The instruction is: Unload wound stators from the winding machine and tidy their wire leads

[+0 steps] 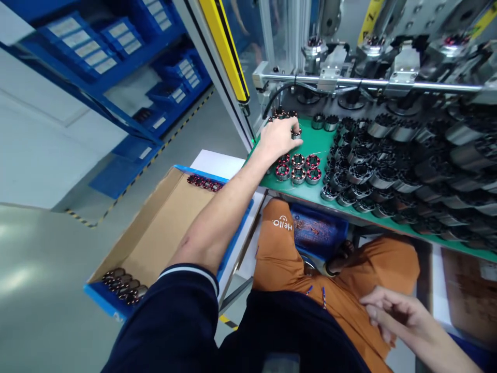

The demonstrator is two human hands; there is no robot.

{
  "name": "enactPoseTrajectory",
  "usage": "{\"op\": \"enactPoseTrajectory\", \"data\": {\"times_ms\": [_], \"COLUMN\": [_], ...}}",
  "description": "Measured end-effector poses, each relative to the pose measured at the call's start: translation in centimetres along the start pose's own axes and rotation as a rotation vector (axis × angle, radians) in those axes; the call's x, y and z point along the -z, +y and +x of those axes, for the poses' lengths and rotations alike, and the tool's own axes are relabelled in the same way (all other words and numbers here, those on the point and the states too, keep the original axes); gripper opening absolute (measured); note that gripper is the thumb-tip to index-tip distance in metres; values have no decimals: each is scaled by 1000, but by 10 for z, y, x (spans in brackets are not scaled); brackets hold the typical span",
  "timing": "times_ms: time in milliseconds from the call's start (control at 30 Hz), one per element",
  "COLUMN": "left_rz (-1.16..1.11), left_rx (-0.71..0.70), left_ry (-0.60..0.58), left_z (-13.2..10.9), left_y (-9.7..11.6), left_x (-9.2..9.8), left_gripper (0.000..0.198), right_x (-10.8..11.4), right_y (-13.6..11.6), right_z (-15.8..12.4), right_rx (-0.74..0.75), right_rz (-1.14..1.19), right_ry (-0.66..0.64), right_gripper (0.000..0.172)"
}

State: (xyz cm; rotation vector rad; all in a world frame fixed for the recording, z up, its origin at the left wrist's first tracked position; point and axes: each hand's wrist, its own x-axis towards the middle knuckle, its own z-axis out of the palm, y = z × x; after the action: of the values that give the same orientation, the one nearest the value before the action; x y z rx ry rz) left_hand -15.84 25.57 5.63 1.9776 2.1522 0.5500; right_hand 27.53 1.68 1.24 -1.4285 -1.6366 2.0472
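Observation:
My left hand (pixel 278 138) reaches over the back left of the green mat (pixel 312 142), its thumb and fingers closed about a copper-wound motor stator (pixel 296 133). More wound stators stand behind that hand, partly hidden by it. In front of it, several wound stators (pixel 298 168) with red and copper tops are grouped in short rows near the mat's front edge. My right hand (pixel 394 313) hangs above my right thigh, fingers loosely bent and apart, with nothing visible in it.
Black unwound stator cores (pixel 361 173) crowd the mat's right side. A winding machine with a metal rail (pixel 373 83) stands behind. At left is a cardboard-lined blue box (pixel 163 228) with wound stators at both ends. A blue tray (pixel 320 230) sits below the bench.

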Motion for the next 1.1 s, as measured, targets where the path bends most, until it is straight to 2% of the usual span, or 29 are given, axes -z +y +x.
{"op": "enactPoseTrajectory", "data": {"times_ms": [133,233,300,367,433,467,533,600,667,767,833,900,1000,1100], "left_rz": [4,-88,-219,-373,-507,-572,-643,-680,-721,-802,-794,-736,-699,-723], "left_rx": [1,-70,-146,-211,-274,-319,-396,-434,-431,-390,-381,-409,-428,-417], "left_ry": [25,90,179,238,195,164,72,31,34,47,74,96,52,20], "left_z": [8,-7,-38,-86,-140,-164,-200,-222,-233,-239,-240,-242,-243,-242], "left_y": [-10,-8,12,44,76,89,107,115,118,114,109,105,103,104], "left_x": [-10,1,14,27,36,37,30,13,-7,-25,-26,-23,-21,-24], "left_gripper": [25,18,16,33,45,47,51,52,56,67,63,49,31,27], "right_x": [-5,-9,-11,-12,-12,-13,-16,-19,-23,-23,-20,-16,-14,-14], "right_y": [9,10,2,-11,-28,-38,-55,-68,-76,-77,-73,-69,-67,-70], "right_z": [0,-2,-3,-2,2,5,14,25,33,37,36,34,34,34], "right_rx": [-24,-37,-30,20,114,193,311,357,340,314,290,267,265,248], "right_rz": [1,52,61,52,81,150,311,387,385,409,457,504,563,589], "right_ry": [21,93,151,202,242,279,238,184,180,159,134,125,125,136], "right_gripper": [36,36,34,30,25,28,51,73,72,56,52,51,49,52]}}
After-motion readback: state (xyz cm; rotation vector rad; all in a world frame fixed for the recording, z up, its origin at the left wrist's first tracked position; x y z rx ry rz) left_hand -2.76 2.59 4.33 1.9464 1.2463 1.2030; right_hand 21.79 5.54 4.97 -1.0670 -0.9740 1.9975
